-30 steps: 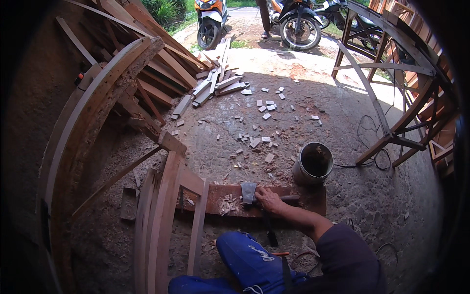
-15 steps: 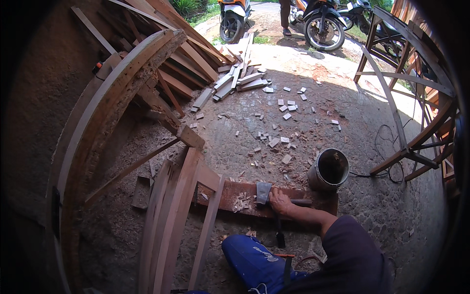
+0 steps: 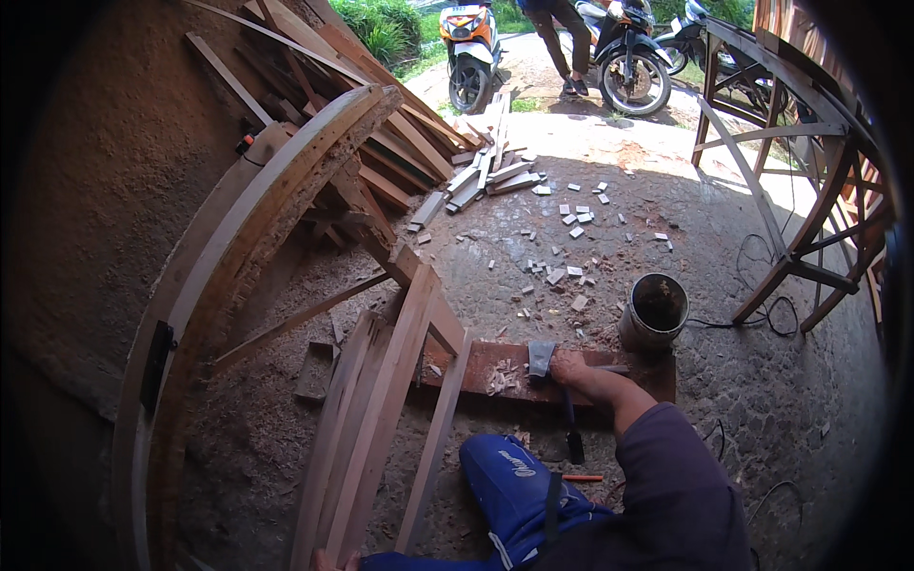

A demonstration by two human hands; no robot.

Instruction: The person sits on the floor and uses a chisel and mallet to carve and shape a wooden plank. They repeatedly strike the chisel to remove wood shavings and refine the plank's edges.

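My right hand (image 3: 574, 371) is closed on a hatchet; its grey head (image 3: 541, 358) rests on a reddish board (image 3: 476, 366) with shavings, and its handle runs rightward. A dark chisel-like tool (image 3: 574, 445) points down below the hand. Part of my left hand (image 3: 335, 560) shows at the lower edge, fingers round the pale timber (image 3: 381, 428) of a wooden frame beside my blue-clad legs. An orange stick (image 3: 582, 477) lies near my knee.
A metal bucket (image 3: 654, 312) stands by the board. A curved beam (image 3: 238, 219) and leaning planks (image 3: 400, 143) fill the left, a wooden stand (image 3: 800, 266) with cables the right. Offcuts (image 3: 576, 214) scatter ahead. Another person (image 3: 562, 43) is among parked motorbikes (image 3: 469, 67).
The view has shifted. The other person's legs have moved and both now show. My left hand has appeared at the lower edge on the timber; my right stays at the hatchet.
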